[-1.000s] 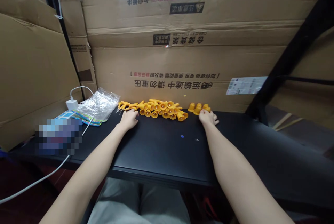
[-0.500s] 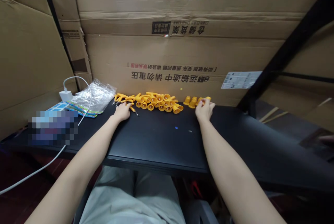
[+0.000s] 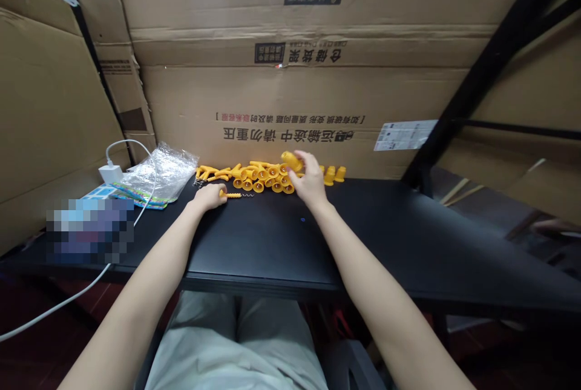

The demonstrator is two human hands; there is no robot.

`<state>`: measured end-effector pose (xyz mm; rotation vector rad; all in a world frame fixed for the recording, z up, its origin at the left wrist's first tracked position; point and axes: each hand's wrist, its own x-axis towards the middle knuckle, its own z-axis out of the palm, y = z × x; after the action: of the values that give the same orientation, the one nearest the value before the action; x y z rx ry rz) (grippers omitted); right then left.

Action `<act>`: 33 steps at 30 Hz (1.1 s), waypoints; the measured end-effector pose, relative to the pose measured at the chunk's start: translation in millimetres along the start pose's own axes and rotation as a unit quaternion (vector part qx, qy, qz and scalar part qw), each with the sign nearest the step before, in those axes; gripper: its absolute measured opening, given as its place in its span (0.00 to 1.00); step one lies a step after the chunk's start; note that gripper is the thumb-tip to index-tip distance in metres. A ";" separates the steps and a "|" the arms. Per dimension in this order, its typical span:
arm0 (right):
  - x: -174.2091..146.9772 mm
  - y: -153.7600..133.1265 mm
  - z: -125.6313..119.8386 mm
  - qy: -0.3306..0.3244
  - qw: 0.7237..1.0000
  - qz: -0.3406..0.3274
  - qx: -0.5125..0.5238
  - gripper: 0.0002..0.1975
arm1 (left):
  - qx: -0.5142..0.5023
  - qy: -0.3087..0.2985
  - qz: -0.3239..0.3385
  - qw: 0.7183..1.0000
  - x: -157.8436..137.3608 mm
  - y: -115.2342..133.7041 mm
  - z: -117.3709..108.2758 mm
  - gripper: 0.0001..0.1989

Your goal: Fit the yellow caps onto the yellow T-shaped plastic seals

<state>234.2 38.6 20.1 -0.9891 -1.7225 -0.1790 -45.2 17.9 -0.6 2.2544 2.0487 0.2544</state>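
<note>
In my left hand (image 3: 209, 196) is a yellow-handled corkscrew (image 3: 232, 195), its thin metal spiral pointing right, low over the black table. My right hand (image 3: 311, 183) pinches a yellow bell-shaped cap (image 3: 292, 161), tilted, in front of the pile's right end. That pile (image 3: 258, 175) is made of several yellow pieces with round flared openings facing me. Loose yellow corkscrews (image 3: 211, 173) lie behind my left hand, their spirals partly hidden. Several more bell-shaped caps (image 3: 334, 175) stand upright to the right of my right hand.
Clear plastic wrapping (image 3: 166, 169), a white charger (image 3: 110, 171) with its cable and colourful packets (image 3: 149, 196) lie at the left. A cardboard wall (image 3: 295, 93) closes the back of the black table (image 3: 267, 244). A dark metal post (image 3: 476, 69) rises at the right.
My right hand has come left from the standing caps, carrying one of them. My left hand has drawn the corkscrew slightly away from the pile and levelled it.
</note>
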 end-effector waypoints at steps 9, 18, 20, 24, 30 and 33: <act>-23.2 -1.6 19.8 -0.285 0.956 -0.069 -0.016 0.18 | -0.077 0.090 0.058 0.991 -1.6 -3.2 -0.5 0.16; -26.8 2.6 24.2 -0.324 0.943 -0.024 -0.068 0.18 | -0.166 0.145 0.107 0.969 1.9 -4.5 7.3 0.13; -26.7 3.2 24.1 -0.318 0.946 -0.026 -0.055 0.17 | -0.182 0.151 0.116 0.965 1.9 -4.6 7.1 0.13; -26.1 4.4 23.2 -0.302 0.952 -0.018 -0.039 0.16 | -0.209 0.146 0.121 0.959 2.0 -4.8 7.3 0.13; -25.1 7.0 22.8 -0.280 0.959 -0.025 -0.020 0.15 | -0.222 0.130 0.119 0.959 1.8 -4.6 7.7 0.12; -25.6 5.5 24.6 -0.262 0.965 -0.022 0.013 0.15 | -0.223 0.129 0.108 0.960 1.2 -4.1 7.1 0.12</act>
<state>221.9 42.6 -13.4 -1.0389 -2.2201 0.0884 -47.8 19.9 -8.1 2.2328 1.6173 0.9659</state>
